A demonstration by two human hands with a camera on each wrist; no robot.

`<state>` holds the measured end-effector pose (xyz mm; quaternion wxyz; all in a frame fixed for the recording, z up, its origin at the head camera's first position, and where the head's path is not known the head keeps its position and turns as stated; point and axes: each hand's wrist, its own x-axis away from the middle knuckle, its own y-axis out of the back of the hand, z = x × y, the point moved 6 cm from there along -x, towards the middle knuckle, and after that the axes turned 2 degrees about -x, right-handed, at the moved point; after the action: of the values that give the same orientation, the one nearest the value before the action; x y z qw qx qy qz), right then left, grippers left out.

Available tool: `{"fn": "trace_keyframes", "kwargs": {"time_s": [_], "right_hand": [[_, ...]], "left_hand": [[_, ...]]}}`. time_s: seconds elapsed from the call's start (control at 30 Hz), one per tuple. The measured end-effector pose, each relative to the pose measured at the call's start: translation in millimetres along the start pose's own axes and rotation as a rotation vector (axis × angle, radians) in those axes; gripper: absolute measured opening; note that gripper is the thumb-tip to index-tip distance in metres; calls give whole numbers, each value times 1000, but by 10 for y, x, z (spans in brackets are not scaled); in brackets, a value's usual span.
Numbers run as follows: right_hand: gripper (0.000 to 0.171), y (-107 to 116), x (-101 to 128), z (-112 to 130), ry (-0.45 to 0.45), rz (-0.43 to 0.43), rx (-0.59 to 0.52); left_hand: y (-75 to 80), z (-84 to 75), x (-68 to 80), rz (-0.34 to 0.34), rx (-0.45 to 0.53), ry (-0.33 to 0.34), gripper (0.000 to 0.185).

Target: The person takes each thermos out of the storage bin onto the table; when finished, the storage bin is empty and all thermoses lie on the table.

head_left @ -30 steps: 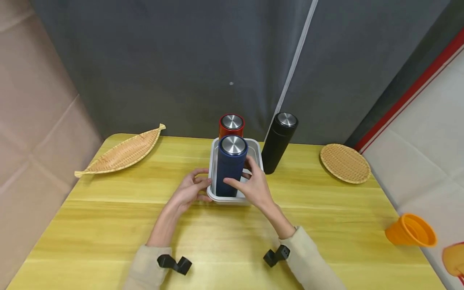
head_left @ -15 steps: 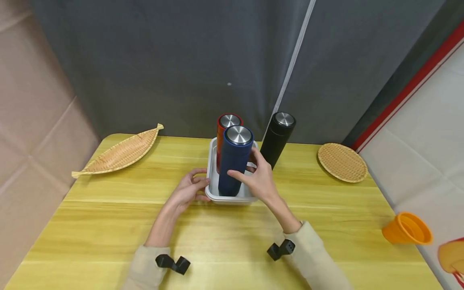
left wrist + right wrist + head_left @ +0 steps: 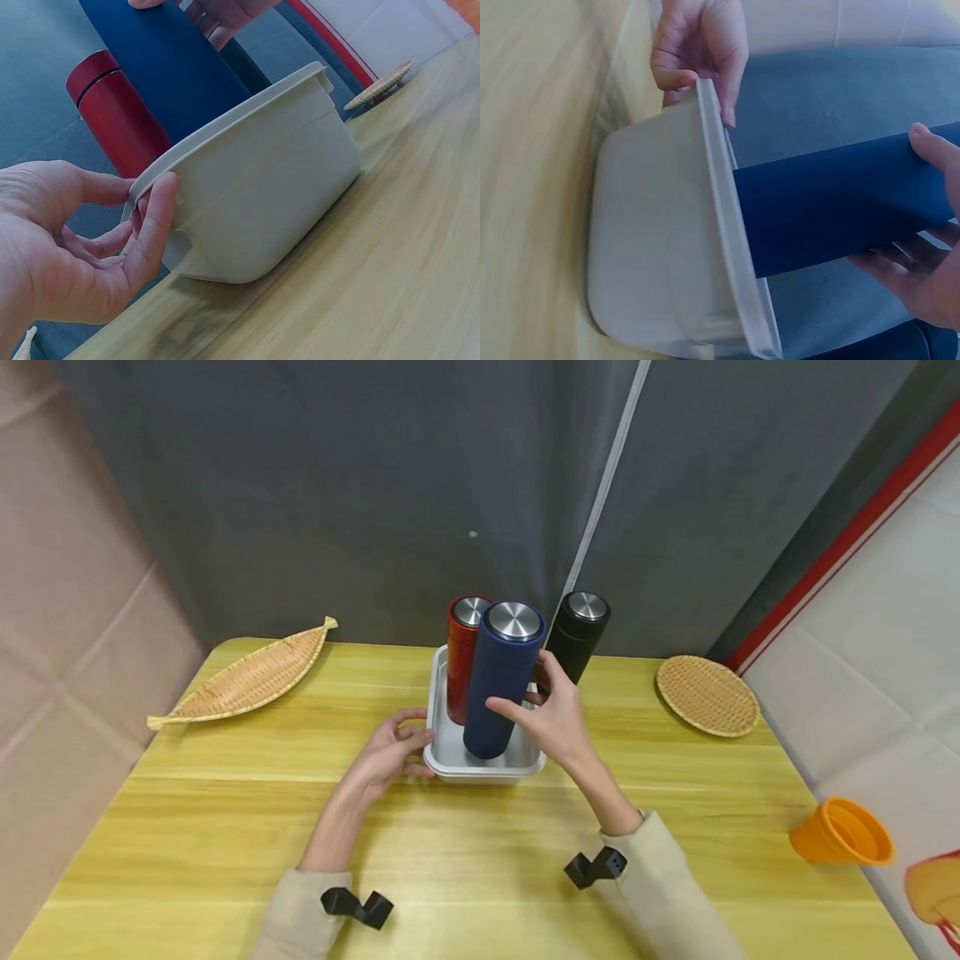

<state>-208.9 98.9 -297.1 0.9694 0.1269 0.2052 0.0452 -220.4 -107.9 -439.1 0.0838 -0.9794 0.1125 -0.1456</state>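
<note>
My right hand (image 3: 557, 714) grips a blue thermos (image 3: 498, 685) round its side, thumb in front and fingers behind. The thermos leans a little to the right, and its lower end is inside the rim of a white plastic bin (image 3: 262, 187). At the bin's left edge my left hand (image 3: 388, 750) pinches the rim between thumb and fingers. A red thermos (image 3: 460, 672) stands upright in the bin, partly hidden behind the blue one. To the right, behind my right hand, a black thermos (image 3: 577, 635) stands outside the bin.
A leaf-shaped woven basket (image 3: 251, 677) lies at the back left of the wooden table (image 3: 465, 877). At the right are a round woven tray (image 3: 707, 695) and an orange cup (image 3: 840, 832). A grey curtain (image 3: 337, 510) hangs behind the table.
My right hand has raised the blue thermos and carried it to the right, uncovering more of the red one. My left hand has stayed on the bin's rim.
</note>
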Motion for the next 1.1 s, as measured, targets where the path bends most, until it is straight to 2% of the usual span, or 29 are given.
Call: {"fn": "trace_keyframes", "kwargs": {"time_s": [0.17, 0.5, 0.9, 1.1], "right_hand": [[67, 76, -72, -222, 11, -12, -9], [68, 224, -138, -162, -44, -48, -8], [65, 554, -230, -130, 37, -151, -59], [63, 735, -215, -153, 26, -178, -4]], "left_hand": [[6, 26, 12, -3, 14, 12, 47], [1, 4, 16, -10, -8, 14, 46], [-4, -9, -15, -7, -1, 10, 46], [-5, -4, -19, -3, 2, 17, 47]]}}
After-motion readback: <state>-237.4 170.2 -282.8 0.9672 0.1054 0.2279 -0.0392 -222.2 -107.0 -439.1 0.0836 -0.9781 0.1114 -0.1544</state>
